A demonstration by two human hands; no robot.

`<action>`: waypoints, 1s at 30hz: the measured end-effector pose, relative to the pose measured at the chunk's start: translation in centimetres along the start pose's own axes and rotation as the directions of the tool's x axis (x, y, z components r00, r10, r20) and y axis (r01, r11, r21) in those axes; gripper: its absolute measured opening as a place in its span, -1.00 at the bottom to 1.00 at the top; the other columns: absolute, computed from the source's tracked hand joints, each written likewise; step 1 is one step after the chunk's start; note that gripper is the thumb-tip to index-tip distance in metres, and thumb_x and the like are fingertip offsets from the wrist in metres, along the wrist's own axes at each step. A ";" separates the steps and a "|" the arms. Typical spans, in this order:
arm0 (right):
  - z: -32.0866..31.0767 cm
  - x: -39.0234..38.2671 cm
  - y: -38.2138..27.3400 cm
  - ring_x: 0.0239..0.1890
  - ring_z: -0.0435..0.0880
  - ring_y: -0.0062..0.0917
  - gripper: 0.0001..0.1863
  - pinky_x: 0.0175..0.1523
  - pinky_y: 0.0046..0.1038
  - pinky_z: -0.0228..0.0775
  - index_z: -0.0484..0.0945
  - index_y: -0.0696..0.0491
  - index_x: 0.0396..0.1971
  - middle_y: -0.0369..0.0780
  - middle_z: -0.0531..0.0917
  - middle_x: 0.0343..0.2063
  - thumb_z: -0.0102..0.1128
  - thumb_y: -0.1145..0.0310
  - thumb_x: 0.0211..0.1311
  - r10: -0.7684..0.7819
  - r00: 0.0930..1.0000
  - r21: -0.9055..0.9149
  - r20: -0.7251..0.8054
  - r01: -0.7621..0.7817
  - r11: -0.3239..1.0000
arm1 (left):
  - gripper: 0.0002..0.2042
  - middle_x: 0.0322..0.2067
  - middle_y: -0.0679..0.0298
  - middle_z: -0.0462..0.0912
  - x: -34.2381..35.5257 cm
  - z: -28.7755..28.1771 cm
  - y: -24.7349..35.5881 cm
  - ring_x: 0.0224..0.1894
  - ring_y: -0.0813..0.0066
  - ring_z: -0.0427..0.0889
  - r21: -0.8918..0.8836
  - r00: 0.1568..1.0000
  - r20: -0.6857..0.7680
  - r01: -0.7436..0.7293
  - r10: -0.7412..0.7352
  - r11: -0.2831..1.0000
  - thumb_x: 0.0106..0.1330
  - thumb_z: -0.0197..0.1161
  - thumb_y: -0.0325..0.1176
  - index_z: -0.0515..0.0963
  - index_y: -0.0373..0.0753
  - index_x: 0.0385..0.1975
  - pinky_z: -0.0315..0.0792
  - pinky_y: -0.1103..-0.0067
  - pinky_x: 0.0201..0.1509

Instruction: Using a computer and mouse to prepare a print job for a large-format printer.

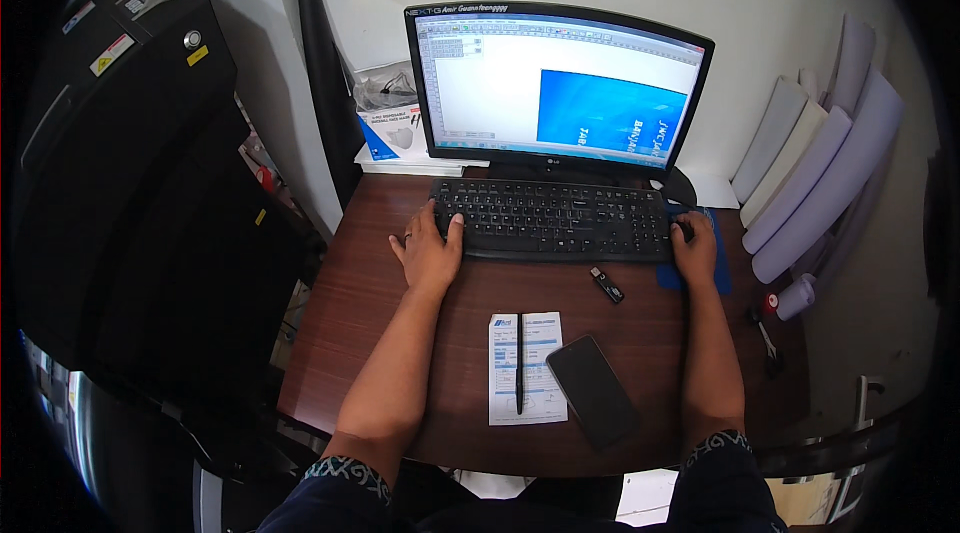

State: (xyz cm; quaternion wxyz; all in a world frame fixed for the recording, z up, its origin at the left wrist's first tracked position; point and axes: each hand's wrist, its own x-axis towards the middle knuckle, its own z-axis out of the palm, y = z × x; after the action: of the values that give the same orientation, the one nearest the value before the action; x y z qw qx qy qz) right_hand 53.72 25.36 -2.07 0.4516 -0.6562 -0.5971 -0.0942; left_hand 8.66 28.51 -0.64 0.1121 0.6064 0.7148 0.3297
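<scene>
My left hand (430,251) rests at the left end of a black keyboard (560,223), its fingers spread over the edge keys and a ring on one finger. To the right of the keyboard, my right hand (695,248) is wrapped round a dark computer mouse (684,230), mostly hidden under the fingers. A blue mouse pad (722,268) shows beneath that hand. Behind the keyboard stands a black monitor (555,155); its lit screen displays a drawing program with a blue rectangle.
Between my forearms lie a printed form (503,388), a black pen (519,363), a dark phone (595,393) and a USB stick (606,285). Paper rolls (830,178) lean at the right wall. Scissors (766,338) lie near the desk's right edge. A large black machine (130,163) stands left.
</scene>
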 end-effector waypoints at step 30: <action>0.2 0.1 0.2 0.03 0.62 -0.12 -0.81 0.15 -0.23 0.45 0.64 0.12 -0.25 -0.06 0.65 -0.09 0.33 0.43 0.11 -0.015 0.999 0.006 -0.047 0.016 1.000 | -0.35 0.38 0.06 0.33 0.1 0.1 0.0 0.46 0.04 0.24 0.011 1.000 0.008 0.009 -0.009 1.000 0.45 -0.01 0.15 0.24 -0.15 0.39 -0.26 -0.16 0.51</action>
State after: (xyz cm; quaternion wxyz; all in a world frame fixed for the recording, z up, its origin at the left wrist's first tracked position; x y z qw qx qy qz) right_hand 53.88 25.57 -2.23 0.4668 -0.6478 -0.5918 -0.1111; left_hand 8.66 28.63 -0.68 0.1129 0.6051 0.7190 0.3228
